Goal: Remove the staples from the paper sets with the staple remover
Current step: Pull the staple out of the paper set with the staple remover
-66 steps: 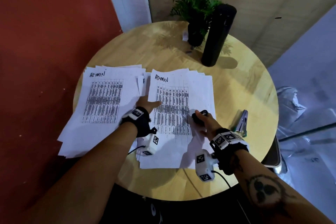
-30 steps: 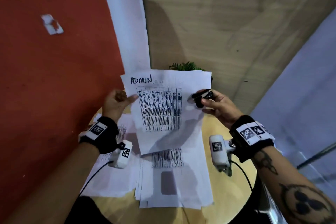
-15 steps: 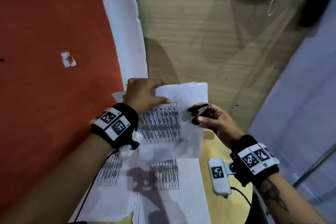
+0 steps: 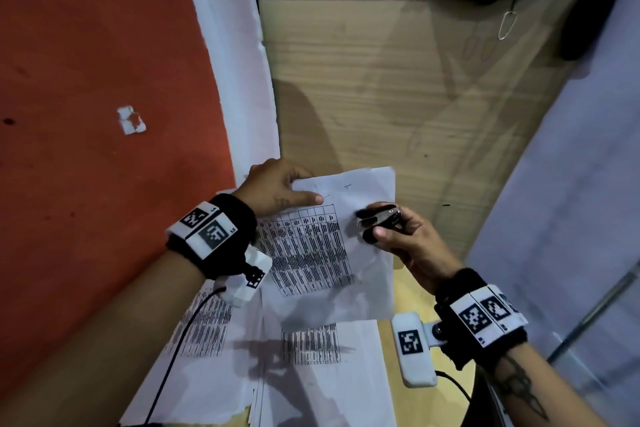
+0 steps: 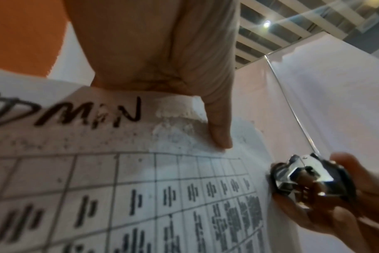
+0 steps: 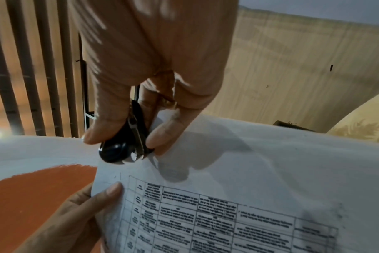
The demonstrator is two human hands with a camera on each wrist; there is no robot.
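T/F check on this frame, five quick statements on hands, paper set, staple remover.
1. The left hand holds the paper set lifted off the table. True.
2. The staple remover lies on the table. False: the right hand pinches it at the sheet's right edge.
3. "ADMIN" is handwritten on the held paper. True.
4. The right hand is empty. False: it holds the remover.
5. More papers lie on the table below. True.

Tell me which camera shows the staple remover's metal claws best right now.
The left wrist view: the staple remover faces it, chrome claws at the sheet's right edge, held in the right hand. The head view shows it small and slightly blurred. The right wrist view shows mostly its black body; fingers hide the claws.
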